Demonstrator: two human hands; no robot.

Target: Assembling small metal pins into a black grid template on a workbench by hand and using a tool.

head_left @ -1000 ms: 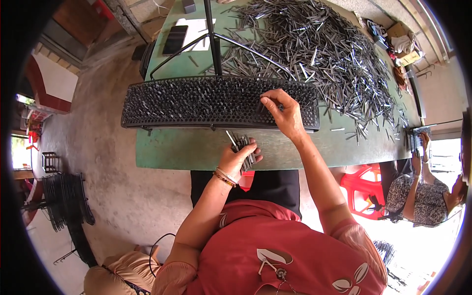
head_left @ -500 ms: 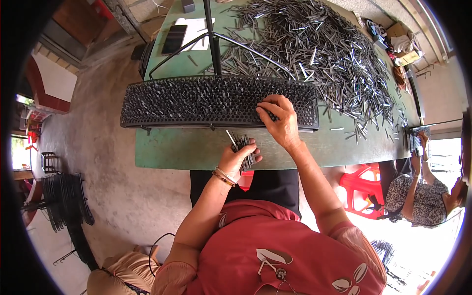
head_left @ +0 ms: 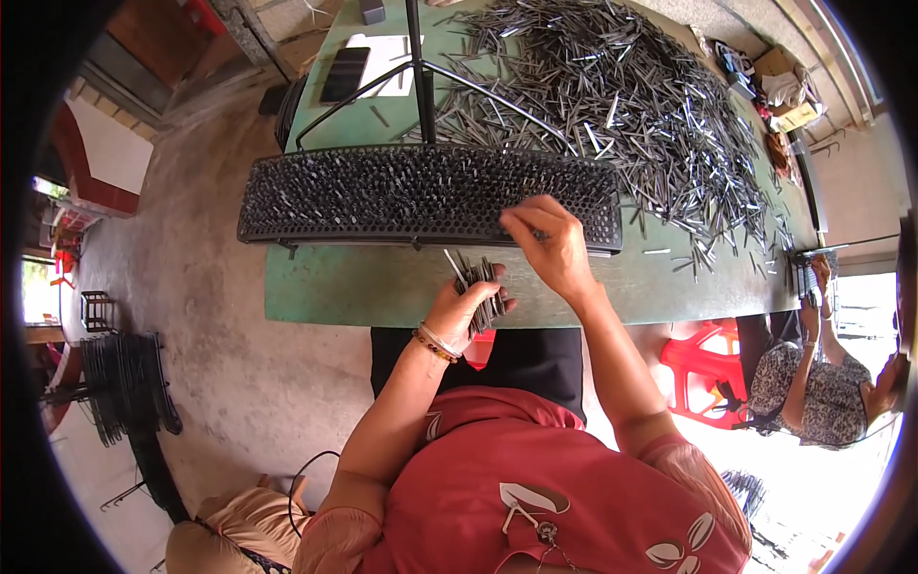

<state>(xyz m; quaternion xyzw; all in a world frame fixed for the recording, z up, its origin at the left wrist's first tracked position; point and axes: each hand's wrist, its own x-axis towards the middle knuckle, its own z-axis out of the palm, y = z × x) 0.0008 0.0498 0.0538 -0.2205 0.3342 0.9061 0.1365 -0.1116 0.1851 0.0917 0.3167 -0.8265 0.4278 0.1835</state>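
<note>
Head view, mid-frame: left hand (head_left: 453, 311) grasps dark strips (head_left: 488, 311), best held close below perforated rack (head_left: 382, 196); right hand (head_left: 557, 251) curled, cannot tell if pinching anything.

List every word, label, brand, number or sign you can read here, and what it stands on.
No text can be read in this view.
White sheet by the dark flat device: no writing legible.
Yellow item, upper right: any print is too small to read.
Red shirt: pale leaf shapes, no lettering visible.
Dark perforated rack: no marking discernible.
</note>
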